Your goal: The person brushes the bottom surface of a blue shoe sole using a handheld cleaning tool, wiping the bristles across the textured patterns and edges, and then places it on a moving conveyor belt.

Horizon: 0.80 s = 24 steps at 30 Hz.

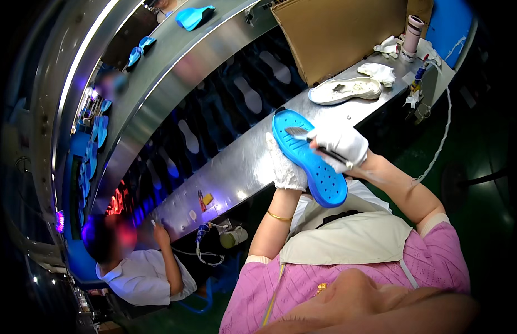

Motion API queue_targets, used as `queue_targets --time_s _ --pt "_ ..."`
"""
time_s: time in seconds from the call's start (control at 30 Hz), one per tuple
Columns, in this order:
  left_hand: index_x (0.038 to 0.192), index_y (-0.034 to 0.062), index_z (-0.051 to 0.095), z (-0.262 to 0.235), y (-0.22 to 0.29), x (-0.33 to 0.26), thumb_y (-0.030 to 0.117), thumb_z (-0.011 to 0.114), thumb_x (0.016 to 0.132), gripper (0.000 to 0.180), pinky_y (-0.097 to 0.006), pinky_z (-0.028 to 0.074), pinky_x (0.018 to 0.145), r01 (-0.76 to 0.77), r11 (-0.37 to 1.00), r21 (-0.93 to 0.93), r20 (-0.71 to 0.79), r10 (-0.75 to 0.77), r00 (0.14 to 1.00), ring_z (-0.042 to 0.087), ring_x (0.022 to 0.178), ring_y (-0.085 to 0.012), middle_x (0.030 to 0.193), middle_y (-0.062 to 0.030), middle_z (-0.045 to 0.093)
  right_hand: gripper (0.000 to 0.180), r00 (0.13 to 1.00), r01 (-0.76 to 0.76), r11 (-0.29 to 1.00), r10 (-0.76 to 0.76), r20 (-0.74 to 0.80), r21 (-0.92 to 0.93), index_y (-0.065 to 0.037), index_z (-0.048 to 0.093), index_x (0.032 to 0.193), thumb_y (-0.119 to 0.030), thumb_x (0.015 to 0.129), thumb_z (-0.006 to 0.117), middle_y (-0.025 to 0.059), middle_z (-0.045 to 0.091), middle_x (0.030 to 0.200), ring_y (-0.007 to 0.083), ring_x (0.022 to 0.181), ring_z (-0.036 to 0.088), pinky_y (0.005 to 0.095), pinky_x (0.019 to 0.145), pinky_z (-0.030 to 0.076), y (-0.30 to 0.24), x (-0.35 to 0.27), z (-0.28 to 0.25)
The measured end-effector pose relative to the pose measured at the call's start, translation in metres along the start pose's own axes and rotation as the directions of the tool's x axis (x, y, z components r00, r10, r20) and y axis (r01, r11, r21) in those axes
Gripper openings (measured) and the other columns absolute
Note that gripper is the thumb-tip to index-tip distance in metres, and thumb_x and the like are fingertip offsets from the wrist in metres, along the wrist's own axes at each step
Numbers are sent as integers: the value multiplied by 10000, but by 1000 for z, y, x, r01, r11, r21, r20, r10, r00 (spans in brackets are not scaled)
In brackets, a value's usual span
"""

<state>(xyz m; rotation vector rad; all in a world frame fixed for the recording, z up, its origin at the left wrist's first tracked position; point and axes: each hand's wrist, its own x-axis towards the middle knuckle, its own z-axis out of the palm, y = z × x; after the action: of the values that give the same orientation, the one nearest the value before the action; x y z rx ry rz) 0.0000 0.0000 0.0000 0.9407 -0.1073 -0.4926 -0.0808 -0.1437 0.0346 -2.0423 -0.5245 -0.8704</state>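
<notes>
A blue shoe sole with rows of small holes is tilted over the near edge of the metal bench. My left hand, in a white glove, holds the sole along its left side, with part of the fingers hidden behind it. In my gloved right hand is a brush with a dark handle. Its flat bristles lie over the upper part of the sole, at or very close to the surface. Just beyond, on the bench, sits a white shoe-shaped tray with small bits inside.
A cardboard box stands behind the tray. White cloth, a white glove and a pink bottle are at the right end. Blue soles ride the conveyor at far left. A co-worker sits to my left.
</notes>
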Motion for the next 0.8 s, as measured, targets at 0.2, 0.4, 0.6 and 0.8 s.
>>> queue_targets --time_s 0.2,0.4,0.6,0.8 --pt "1338 43 361 -2 14 -26 783 320 773 933 -517 429 948 397 615 -681 392 -151 908 531 1070 -382 1218 -239 505 177 970 -140 986 118 214 91 -54 610 791 5 670 723 98 634 801 215 709 622 303 655 500 -43 -16 -23" --pt "1266 107 458 10 -15 -39 655 395 854 689 -444 453 938 295 703 -647 346 -74 935 551 1054 -311 1201 -142 542 112 824 -452 745 560 -91 491 -7 547 873 0 811 641 54 614 765 72 675 586 219 615 492 -19 4 -6" --pt "1279 99 441 3 -33 -39 659 359 862 703 -370 405 989 134 932 -336 120 -98 988 504 1115 -244 1238 -98 506 180 817 -474 633 576 38 612 -20 527 912 32 778 635 59 610 763 88 705 597 225 663 496 -44 3 11" --pt "1283 73 438 2 -18 -41 671 379 845 744 -396 401 987 168 928 -332 91 -145 985 509 1104 -261 1239 -113 511 159 832 -444 703 554 -36 555 -21 549 886 2 765 648 62 597 794 110 707 604 238 647 490 -28 -10 8"
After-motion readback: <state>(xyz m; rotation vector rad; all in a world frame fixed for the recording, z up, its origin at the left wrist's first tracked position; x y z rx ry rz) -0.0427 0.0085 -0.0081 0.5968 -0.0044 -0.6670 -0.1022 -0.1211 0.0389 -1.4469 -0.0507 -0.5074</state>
